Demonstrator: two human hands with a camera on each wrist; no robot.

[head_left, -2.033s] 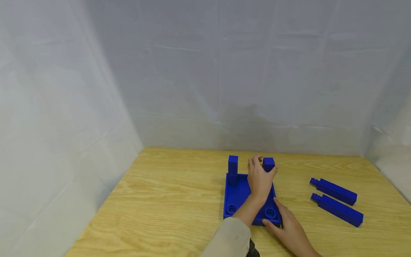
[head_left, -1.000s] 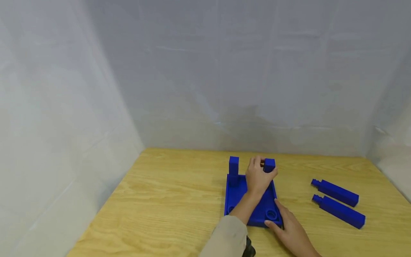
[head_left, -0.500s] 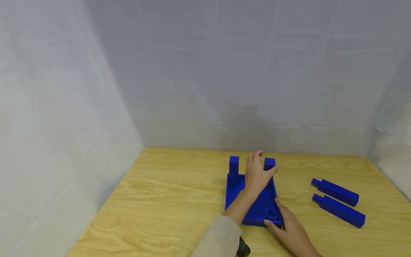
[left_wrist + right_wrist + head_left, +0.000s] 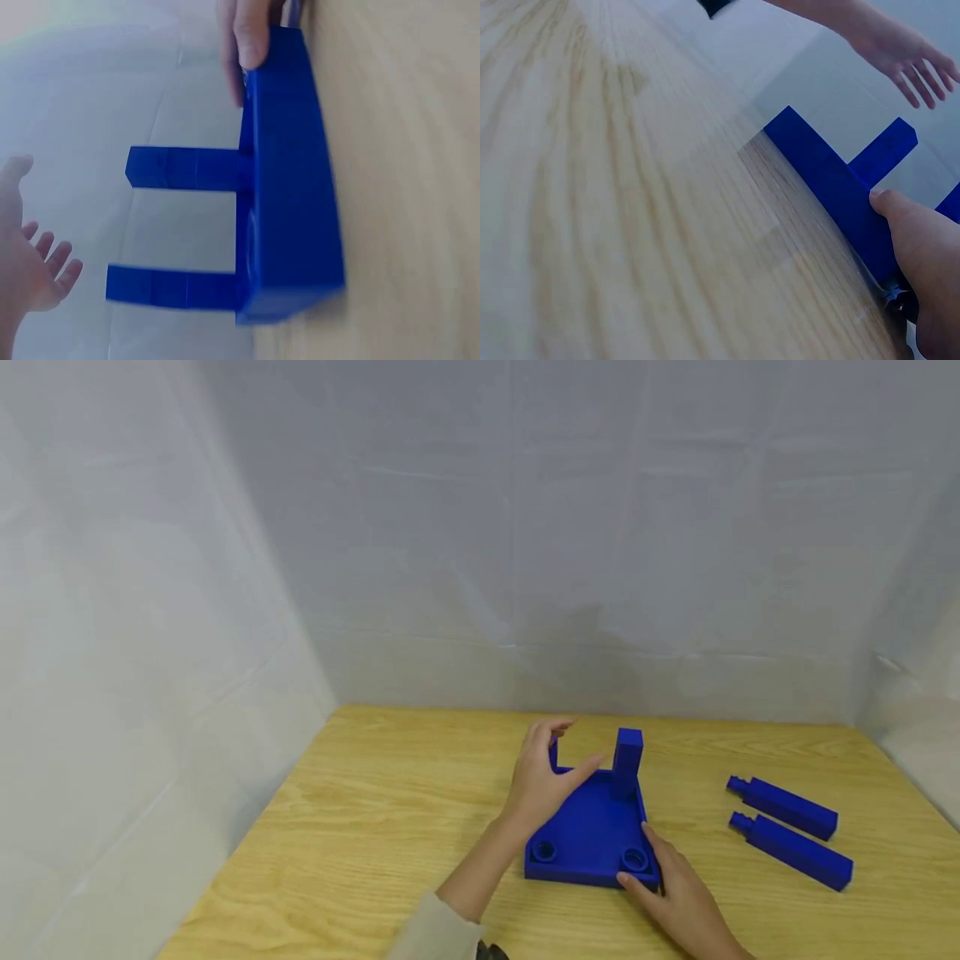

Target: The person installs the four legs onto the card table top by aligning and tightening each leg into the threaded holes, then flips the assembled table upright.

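A blue base plate (image 4: 289, 180) is seen edge-on against the wooden table (image 4: 405, 180), with two blue posts (image 4: 180, 166) projecting from it. Its far corner is touched by fingertips (image 4: 251, 34), while the left hand (image 4: 30, 255) is held spread and apart from the posts.

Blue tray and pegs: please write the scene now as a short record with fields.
surface: wooden table
tray: blue tray, flat on the table, two round sockets at its near corners
upright pegs: two at the far corners; right peg clear, left peg mostly hidden
loose pegs: two pegs lying right of the tray
left hand: open, at the left peg
right hand: holds the tray's near right corner
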